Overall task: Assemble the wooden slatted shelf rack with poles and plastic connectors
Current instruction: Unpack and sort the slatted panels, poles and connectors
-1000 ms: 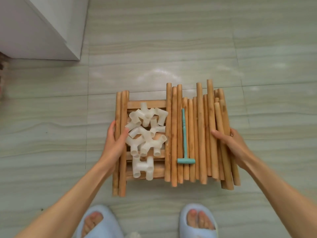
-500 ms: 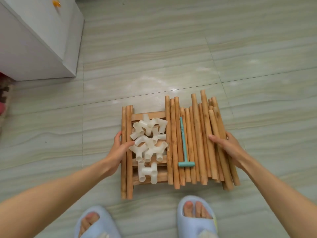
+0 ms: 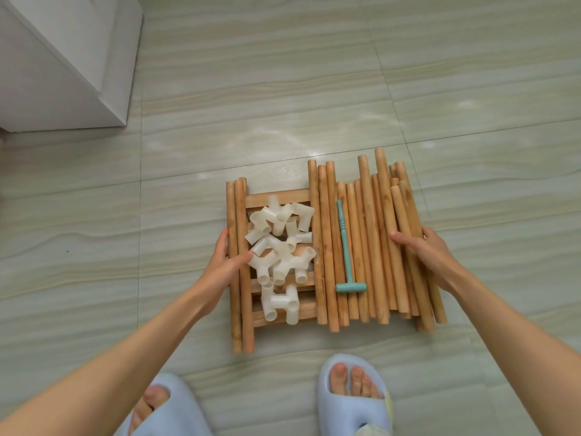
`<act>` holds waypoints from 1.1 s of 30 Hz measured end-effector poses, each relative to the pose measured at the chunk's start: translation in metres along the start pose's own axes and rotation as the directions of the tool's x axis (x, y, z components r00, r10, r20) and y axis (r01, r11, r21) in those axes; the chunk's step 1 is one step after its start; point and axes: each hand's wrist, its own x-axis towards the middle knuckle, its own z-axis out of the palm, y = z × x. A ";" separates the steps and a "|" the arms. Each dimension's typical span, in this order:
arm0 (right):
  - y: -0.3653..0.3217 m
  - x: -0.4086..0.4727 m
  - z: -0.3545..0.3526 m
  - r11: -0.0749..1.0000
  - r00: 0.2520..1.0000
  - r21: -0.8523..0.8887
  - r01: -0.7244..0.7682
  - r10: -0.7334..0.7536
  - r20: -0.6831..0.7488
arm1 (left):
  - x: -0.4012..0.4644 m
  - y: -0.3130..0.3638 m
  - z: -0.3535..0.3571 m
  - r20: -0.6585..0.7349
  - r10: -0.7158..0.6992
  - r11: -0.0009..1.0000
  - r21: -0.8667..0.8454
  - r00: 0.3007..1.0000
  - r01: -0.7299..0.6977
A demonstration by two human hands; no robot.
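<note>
Poles (image 3: 371, 247) lie side by side across the centre and right of the frame, stacked on the slatted shelf panels (image 3: 276, 196), with the heap of white plastic connectors (image 3: 279, 247) in the gap left of centre and a small teal mallet (image 3: 345, 250) lying on the poles. Your left hand (image 3: 224, 265) grips the two poles at the bundle's left edge, thumb over them and touching a connector. Your right hand (image 3: 424, 256) lies on the right-hand poles with thumb on top; its fingers probably wrap the far edge, though that side is hidden. Compared with a second ago, the whole bundle sits lower and nearer the floor tiles (image 3: 283, 89), seemingly resting on them now between your slippers (image 3: 352, 398) and the white cabinet (image 3: 63, 64) in the upper left. Nothing is joined yet; with the kit set down, sorting parts comes next.
</note>
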 end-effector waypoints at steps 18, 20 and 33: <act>-0.054 -0.064 0.083 0.558 0.796 -0.647 0.519 -0.592 0.128 | -0.011 0.063 0.049 -0.077 0.349 0.708 0.674 0.934 -0.209; -0.070 -0.057 0.101 0.452 0.748 -0.651 0.610 -0.600 0.284 | -0.006 0.063 0.051 -0.003 0.364 0.655 0.712 0.932 -0.253; -0.077 -0.020 0.145 0.343 0.679 -0.615 0.710 -0.566 0.468 | 0.025 0.067 0.049 0.044 0.459 0.393 0.886 0.887 -0.247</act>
